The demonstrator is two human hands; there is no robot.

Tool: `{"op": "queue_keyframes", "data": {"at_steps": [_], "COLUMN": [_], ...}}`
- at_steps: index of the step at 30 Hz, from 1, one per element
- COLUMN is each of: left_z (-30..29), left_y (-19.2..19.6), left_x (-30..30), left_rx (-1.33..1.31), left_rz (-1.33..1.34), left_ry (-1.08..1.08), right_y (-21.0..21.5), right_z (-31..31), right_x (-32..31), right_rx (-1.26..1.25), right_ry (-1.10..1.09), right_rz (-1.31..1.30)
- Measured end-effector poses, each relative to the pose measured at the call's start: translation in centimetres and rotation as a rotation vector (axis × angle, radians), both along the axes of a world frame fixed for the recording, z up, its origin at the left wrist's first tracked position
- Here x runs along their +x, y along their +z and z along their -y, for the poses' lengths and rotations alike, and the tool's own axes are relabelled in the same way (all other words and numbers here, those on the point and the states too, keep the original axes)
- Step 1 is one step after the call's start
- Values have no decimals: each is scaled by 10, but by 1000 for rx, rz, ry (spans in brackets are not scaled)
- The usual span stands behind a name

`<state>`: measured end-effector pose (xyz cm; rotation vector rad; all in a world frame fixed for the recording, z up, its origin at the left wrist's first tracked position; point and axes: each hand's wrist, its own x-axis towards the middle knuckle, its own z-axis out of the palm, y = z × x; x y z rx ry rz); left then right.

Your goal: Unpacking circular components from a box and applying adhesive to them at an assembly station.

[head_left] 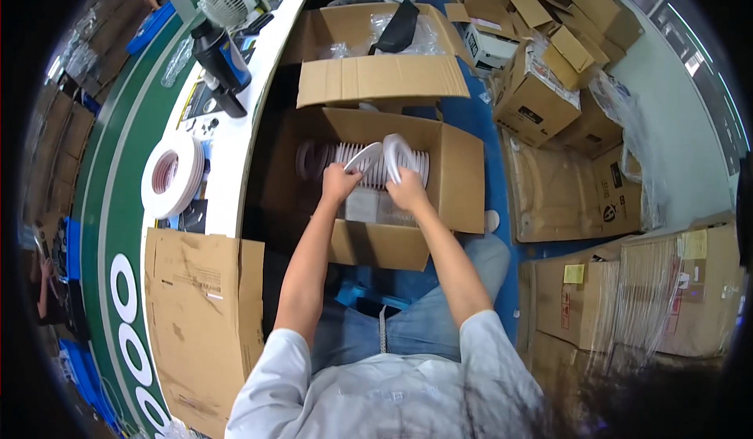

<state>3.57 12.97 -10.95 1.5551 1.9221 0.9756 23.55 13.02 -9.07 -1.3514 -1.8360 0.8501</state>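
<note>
White shirt point(384, 400) nearest; green surface point(125, 204), white bench point(227, 141) with ring stack point(187, 174), my left hand point(341, 182) gripping one white ring point(364, 157), right hand point(406, 190) gripping another ring point(388, 157), both over open carton point(461, 176) of rings, blue floor point(498, 172), piled cartons point(537, 117)

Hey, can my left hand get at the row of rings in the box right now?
Probably yes: the box is open on top, and the left hand is right by the row of rings. It already grips a white ring, though, which may hamper taking another.
</note>
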Motion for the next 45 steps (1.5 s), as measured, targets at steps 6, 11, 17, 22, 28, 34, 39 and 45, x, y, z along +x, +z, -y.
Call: {"op": "queue_keyframes", "data": {"at_steps": [6,11,17,22,28,34,39,45], "left_z": [8,17,14,29,9,20,30,18], "left_y": [23,91,59,74,85,56,102,96], "left_x": [-11,33,26,42,52,30,44,47], "left_rx": [-22,733,129,648,357,87,721,487], "left_rz": [-195,-211,-397,-298,-322,-507,-386,-52], "left_ry": [-44,-214,-537,-341,-509,-647,-258,-32], "right_y": [-59,-94,-54,-46,-93,-63,-43,-49], "right_z": [-3,-6,-10,-10,-14,-5,-10,5], "right_x": [18,48,37,50,83,40,45,37], "right_rx": [-190,-787,-427,-561,-583,-615,-379,-225], "right_ry": [-110,61,128,180,241,257,245,181], "right_rz": [-104,-519,-730,-319,-172,-510,-347,-406]}}
